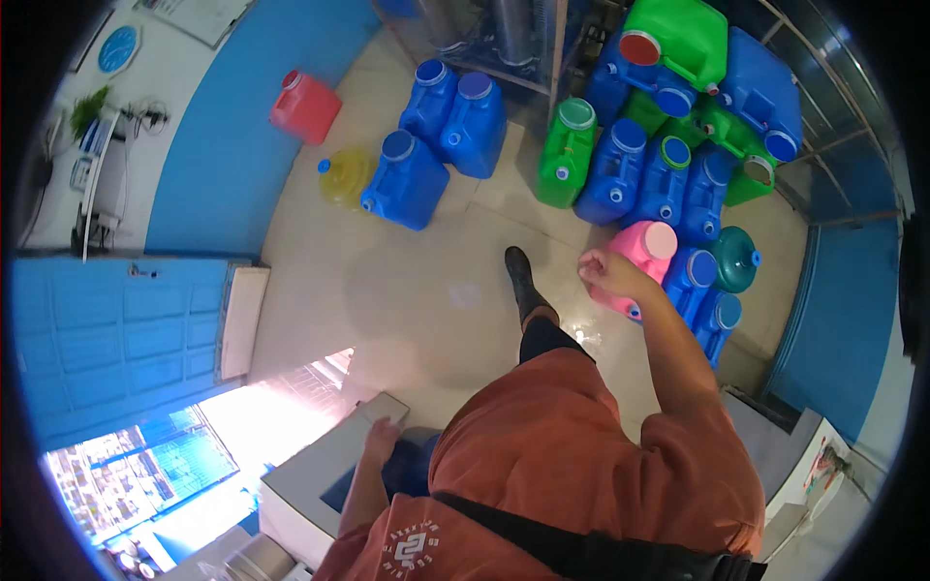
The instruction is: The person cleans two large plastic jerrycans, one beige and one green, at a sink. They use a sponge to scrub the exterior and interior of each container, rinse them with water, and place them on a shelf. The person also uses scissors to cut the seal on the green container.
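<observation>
My right hand (609, 271), fingers curled and nothing visible in them, appears in front of a pink plastic water jug (650, 250) with a pale pink cap. Whether it touches the jug is hard to tell. Beside that jug stand blue jugs (690, 274) and a round teal water bottle (735, 259). My left hand (383, 439) hangs low at my side, by the grey top of a counter (320, 465). Something dark blue (410, 465) lies just under it, partly hidden by my shirt; I cannot tell whether the hand grips it. One black boot (524, 279) is forward on the tiled floor.
Several blue and green jugs (614, 171) stand grouped at the upper right, some stacked. Three blue jugs (410, 178), a yellowish round bottle (345, 178) and a red jug (309, 109) stand further left. A blue door (123, 327) is beside the bright doorway.
</observation>
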### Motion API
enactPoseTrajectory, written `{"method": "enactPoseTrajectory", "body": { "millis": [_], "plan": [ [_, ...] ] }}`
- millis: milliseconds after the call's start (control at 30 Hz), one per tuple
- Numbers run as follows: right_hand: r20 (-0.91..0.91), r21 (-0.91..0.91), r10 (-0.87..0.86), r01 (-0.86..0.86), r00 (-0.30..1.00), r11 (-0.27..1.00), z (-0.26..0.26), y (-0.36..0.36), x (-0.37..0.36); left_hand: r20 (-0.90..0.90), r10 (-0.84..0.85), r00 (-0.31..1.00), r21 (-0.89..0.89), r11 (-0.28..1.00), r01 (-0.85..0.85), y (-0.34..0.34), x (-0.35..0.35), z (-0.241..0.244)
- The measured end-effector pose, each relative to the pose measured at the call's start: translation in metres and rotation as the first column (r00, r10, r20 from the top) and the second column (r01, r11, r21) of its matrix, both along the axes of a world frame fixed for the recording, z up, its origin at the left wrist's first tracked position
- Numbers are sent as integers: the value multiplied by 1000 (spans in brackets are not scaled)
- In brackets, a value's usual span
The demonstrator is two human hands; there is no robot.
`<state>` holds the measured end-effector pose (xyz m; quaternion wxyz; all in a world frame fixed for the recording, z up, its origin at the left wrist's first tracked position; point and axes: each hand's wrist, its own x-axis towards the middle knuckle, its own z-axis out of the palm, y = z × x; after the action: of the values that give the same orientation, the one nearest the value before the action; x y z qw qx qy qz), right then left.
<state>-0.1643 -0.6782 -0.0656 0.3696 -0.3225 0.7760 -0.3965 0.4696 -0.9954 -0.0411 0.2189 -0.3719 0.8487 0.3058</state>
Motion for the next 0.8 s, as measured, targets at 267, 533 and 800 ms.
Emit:
{"method": "enactPoseTrajectory", "body": {
  "millis": [267,533,800],
  "plan": [
    [-122,98,-407,419,905,903,-172,-145,-187,484,653,582,159,589,-793,-26,-41,105],
    [-282,334,-526,596,802,730,-274,-217,-309,505,831,233,30,253,-967,-83,-145,177],
    [132,244,-817,781,561,575,-361,-207,-362,572,769,286,-41,375,-926,-142,-185,163]
  ]
}}
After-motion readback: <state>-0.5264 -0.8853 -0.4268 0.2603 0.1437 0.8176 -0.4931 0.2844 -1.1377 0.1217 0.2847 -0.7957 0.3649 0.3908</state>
